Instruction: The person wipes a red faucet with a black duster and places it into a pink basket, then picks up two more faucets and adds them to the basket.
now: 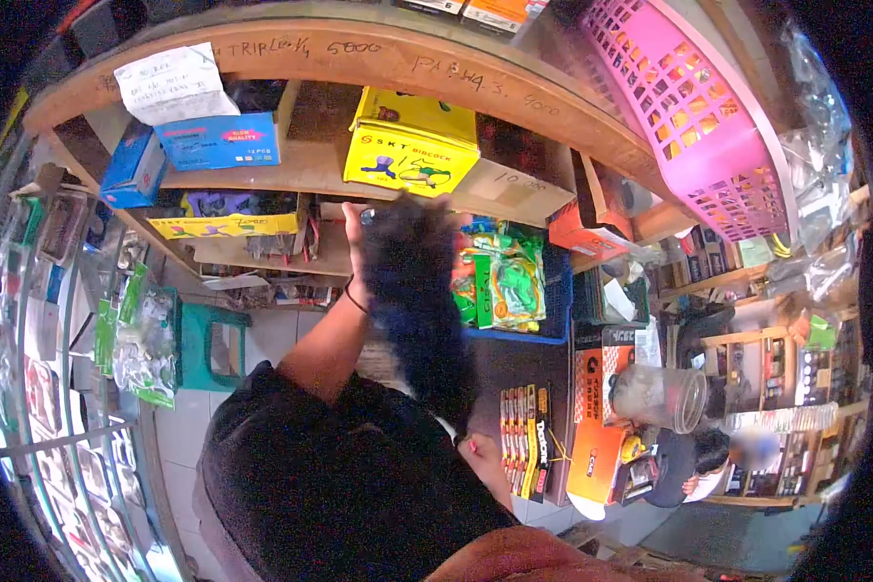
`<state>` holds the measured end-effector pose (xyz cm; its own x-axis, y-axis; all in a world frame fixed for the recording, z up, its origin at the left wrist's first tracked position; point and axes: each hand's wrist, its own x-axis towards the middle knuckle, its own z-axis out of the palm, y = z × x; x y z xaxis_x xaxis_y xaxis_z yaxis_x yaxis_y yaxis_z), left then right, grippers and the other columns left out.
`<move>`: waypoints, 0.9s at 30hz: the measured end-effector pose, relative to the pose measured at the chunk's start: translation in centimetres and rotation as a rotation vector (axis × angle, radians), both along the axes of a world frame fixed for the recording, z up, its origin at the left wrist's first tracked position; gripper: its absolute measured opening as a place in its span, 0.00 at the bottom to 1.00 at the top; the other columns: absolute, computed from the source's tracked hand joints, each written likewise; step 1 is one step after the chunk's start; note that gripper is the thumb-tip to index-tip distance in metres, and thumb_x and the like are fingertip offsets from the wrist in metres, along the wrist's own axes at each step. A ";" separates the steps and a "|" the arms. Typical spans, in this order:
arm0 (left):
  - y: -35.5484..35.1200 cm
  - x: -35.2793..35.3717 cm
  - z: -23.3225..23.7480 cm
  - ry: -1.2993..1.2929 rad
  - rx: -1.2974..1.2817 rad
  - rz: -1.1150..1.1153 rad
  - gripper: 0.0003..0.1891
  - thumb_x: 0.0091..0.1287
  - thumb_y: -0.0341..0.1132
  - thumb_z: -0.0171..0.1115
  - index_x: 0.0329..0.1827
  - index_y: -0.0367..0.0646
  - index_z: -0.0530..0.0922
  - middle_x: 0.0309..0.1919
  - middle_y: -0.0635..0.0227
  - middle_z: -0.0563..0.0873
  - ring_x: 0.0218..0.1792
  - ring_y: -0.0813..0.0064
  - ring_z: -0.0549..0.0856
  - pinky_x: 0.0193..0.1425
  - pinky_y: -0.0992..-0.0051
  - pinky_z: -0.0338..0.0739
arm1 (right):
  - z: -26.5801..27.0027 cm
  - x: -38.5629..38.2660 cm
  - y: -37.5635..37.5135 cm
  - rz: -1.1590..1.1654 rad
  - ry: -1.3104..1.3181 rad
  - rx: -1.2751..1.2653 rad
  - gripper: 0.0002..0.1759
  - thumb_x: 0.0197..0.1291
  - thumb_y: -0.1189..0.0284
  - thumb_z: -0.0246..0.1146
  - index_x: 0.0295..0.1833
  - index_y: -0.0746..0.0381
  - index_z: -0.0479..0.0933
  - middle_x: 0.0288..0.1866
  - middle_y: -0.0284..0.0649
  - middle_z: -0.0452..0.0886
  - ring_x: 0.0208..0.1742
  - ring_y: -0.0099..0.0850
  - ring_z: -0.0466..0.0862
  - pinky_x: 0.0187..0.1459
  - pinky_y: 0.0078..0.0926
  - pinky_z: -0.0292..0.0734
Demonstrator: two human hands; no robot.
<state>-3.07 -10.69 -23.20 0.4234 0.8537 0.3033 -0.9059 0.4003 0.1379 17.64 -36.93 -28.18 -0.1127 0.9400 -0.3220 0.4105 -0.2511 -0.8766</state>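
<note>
A black fuzzy duster [412, 281] stretches upward in front of me to the shelf, its top just below the yellow bibcock box [412, 145]. My right hand [487, 461] is closed at its lower end, beside a pale bit of handle. Raised at the shelf's lower edge is my left hand [355, 238], with a dark band on the wrist. Its thumb points up, while the duster hides most of its fingers. Right of the duster, a blue basket [556, 315] holds green packaged items [514, 281].
Blue boxes [221, 141] and an open yellow box [228, 225] sit on the wooden shelves. A pink basket [694, 116] hangs over the upper right. Below left stands a green stool [213, 339]. At right are orange boxes [592, 464], a clear jar [660, 398] and another person [684, 468].
</note>
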 end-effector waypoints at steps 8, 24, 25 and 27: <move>1.7 0.0 -2.5 -0.017 0.293 -0.104 0.57 0.40 0.79 0.39 0.61 0.34 0.57 0.56 0.48 0.67 0.55 0.59 0.70 0.59 0.59 0.62 | 0.4 0.0 -0.4 -0.073 0.013 -0.045 0.10 0.56 0.72 0.56 0.24 0.64 0.68 0.17 0.27 0.63 0.22 0.16 0.60 0.22 0.18 0.58; 2.1 -0.1 -0.6 -0.114 0.385 -0.176 0.55 0.41 0.78 0.37 0.62 0.38 0.56 0.59 0.54 0.65 0.59 0.58 0.66 0.61 0.59 0.59 | -0.3 0.7 -0.4 0.036 -0.072 -0.179 0.12 0.57 0.67 0.56 0.24 0.61 0.67 0.17 0.26 0.63 0.21 0.16 0.61 0.23 0.17 0.59; 1.7 -0.1 -0.6 -0.099 0.410 -0.095 0.54 0.42 0.77 0.38 0.62 0.37 0.57 0.59 0.54 0.65 0.58 0.59 0.67 0.60 0.59 0.60 | 0.1 0.5 -0.3 -0.009 -0.022 -0.140 0.13 0.56 0.67 0.57 0.24 0.61 0.67 0.17 0.26 0.63 0.21 0.16 0.61 0.22 0.17 0.59; -0.4 -0.7 0.8 -0.042 0.128 -0.038 0.55 0.42 0.78 0.38 0.62 0.38 0.57 0.58 0.55 0.66 0.57 0.60 0.68 0.59 0.59 0.62 | 0.9 0.0 0.0 -0.057 0.033 -0.103 0.14 0.56 0.67 0.57 0.23 0.61 0.66 0.17 0.25 0.63 0.21 0.16 0.61 0.22 0.17 0.59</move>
